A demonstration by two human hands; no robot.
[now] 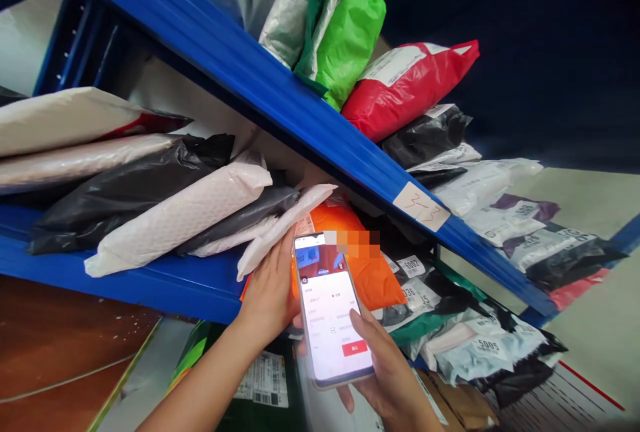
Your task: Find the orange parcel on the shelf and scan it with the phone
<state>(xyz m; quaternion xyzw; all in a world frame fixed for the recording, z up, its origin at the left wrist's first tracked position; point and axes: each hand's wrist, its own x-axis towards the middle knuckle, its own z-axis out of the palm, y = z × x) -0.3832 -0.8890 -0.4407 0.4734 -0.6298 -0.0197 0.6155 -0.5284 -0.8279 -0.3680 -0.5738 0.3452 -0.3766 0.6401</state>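
Right hand (385, 369) grips a phone (331, 309) from below, thumb on the lit screen, held upright in front of the lower blue shelf (165, 282). Left hand (270, 292) lies open, palm flat against an orange parcel (365, 259) on that shelf, just behind the phone. White and black mailer bags (165, 209) are stacked to the left.

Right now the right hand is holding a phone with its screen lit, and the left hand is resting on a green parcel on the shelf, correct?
Not quite. The head view shows the right hand holding the lit phone, but the left hand rests on an orange parcel, not a green one.
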